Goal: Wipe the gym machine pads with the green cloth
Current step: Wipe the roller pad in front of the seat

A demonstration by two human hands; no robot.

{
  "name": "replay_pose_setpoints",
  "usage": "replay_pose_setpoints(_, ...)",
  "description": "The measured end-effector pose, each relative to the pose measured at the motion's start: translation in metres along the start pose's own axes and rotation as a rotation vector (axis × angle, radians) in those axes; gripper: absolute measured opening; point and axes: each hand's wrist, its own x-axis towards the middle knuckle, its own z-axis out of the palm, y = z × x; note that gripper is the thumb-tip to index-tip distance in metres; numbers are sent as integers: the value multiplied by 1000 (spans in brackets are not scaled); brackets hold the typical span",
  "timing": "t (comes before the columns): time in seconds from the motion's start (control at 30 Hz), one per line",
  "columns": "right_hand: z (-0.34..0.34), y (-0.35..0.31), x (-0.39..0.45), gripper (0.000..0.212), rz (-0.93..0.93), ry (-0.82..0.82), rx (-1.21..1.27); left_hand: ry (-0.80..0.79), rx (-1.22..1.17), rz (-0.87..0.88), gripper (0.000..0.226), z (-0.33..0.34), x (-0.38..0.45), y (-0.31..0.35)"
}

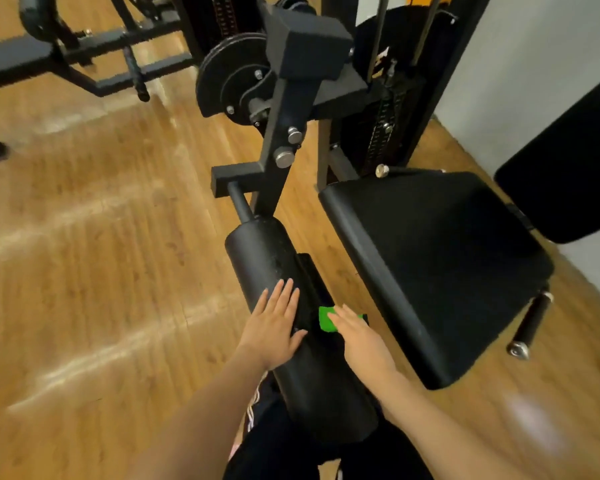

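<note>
A black cylindrical roller pad [260, 258] on the gym machine runs from the centre down toward me. My left hand [274, 323] lies flat on its left side with straight fingers. My right hand [357, 337] presses the green cloth [326, 320] against the pad's right side with straight fingers; most of the cloth is hidden under the hand. The wide black seat pad [440, 265] sits just to the right, and a black back pad [565, 171] stands at the right edge.
The machine's black frame arm [281, 133], pulley disc [232, 77] and weight stack [385, 126] rise behind the roller. A foot bar with a metal end cap [530, 323] sticks out under the seat. Another machine's frame [84, 53] stands far left on the wooden floor [101, 220].
</note>
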Motion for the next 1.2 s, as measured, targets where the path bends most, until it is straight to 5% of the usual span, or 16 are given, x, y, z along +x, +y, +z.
replay_pose_setpoints(0.17, 11, -30, 1, 62, 222, 77, 57, -52, 130, 212, 75, -13, 23, -33)
replay_pose_setpoints(0.77, 63, -81, -41, 71, 433, 110, 107, -175, 389, 452, 68, -19, 21, -75)
replay_pose_setpoints(1.2, 88, -165, -5, 65, 1007, 475, 170, -103, 589, 775, 68, -59, 71, -195)
